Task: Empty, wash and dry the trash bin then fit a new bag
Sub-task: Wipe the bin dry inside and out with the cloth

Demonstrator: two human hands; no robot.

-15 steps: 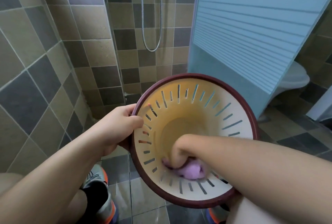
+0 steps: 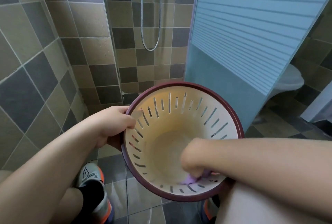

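Both hands are working on the bin (image 2: 179, 143), which is being held off the floor in front of the person, tipped so its open mouth is facing the camera; judged reason: this angle is exposing the inner wall and bottom to view and reach. Left hand (image 2: 115, 125) is gripping the dark red rim on the left side, thumb hooking over the edge onto the slotted inner wall, fingers wrapping behind, so it is acting as the brace. Right hand (image 2: 193, 159) is reaching inside, fingers curling down around a purple cloth (image 2: 190, 180) and pressing it against the lower inner wall near the slots; exact finger positions are blurred. Inside is looking empty of rubbish, so the step in hand is probably wiping, washing or drying I cannot tell. Shower hose (image 2: 150, 26) is hanging behind, well apart. No new bag is showing anywhere.
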